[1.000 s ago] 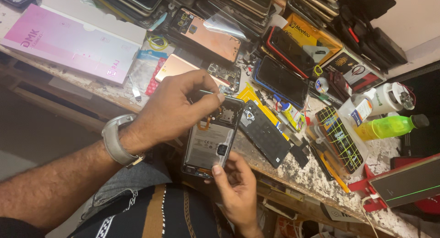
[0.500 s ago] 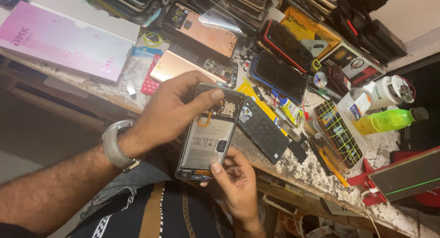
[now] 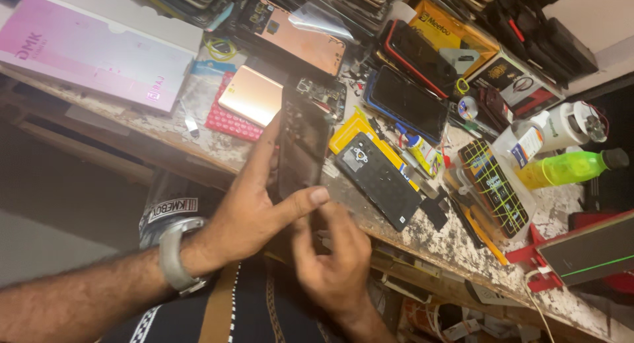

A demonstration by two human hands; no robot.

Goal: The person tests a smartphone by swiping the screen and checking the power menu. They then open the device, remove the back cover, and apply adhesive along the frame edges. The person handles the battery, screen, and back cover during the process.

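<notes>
We held the dark phone (image 3: 302, 148) upright on edge over the bench rim (image 3: 198, 148), left hand (image 3: 254, 211) gripping it, right hand (image 3: 333, 264) loosely curled just below, empty. Likely mid-inspection; turning it calls for steady grip.

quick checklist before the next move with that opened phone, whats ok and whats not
1. Left hand has the opened phone: ok, fingers behind it, thumb across its lower end.
2. Right hand free: ok, it sits just below the phone with nothing seen in it.
3. Phone face visible: cannot tell, it is turned nearly edge-on and looks dark.
4. Room on the workbench: not ok, phones, covers and boxes crowd it.
5. Black back cover within reach: ok, flat just beside the phone.
6. Green bottle stable: ok, lying on its side, apart from the hands.
</notes>
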